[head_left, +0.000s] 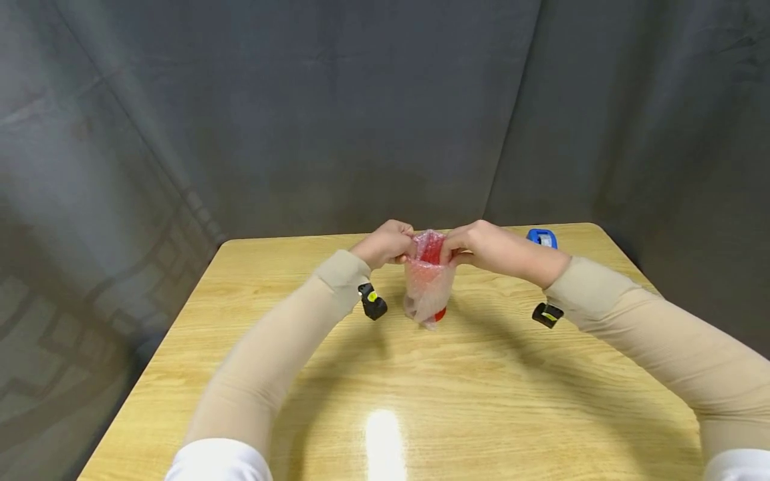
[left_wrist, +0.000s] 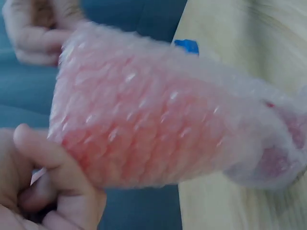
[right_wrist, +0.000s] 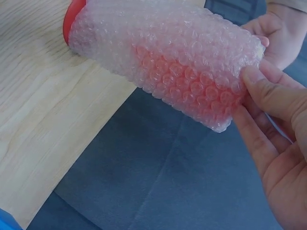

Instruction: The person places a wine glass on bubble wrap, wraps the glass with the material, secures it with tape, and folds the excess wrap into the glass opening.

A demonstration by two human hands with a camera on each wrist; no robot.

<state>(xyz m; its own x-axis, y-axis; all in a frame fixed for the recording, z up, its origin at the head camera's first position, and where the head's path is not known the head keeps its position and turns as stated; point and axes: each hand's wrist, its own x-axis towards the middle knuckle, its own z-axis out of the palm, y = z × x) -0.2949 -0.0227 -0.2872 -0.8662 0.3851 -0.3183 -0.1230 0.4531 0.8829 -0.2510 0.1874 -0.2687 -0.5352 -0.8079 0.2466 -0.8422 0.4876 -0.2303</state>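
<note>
A sheet of bubble wrap [head_left: 430,284] stands upright as a sleeve around a red object [head_left: 440,314] near the table's back edge. The object's red base shows below the wrap, and its colour shows through the bubbles. My left hand [head_left: 388,244] pinches the wrap's top edge on the left. On the opposite side, my right hand [head_left: 480,246] pinches the same edge between thumb and fingers, as the right wrist view shows at the wrap's end [right_wrist: 230,91]. The left wrist view shows the wrap bunched around the lower end.
A blue item [head_left: 542,238] with a pale middle lies at the table's back right. The wooden table [head_left: 511,401] ends just behind the wrapped object, and a dark grey curtain [head_left: 361,120] hangs beyond it. A black wrist camera [head_left: 372,302] hangs below each wrist.
</note>
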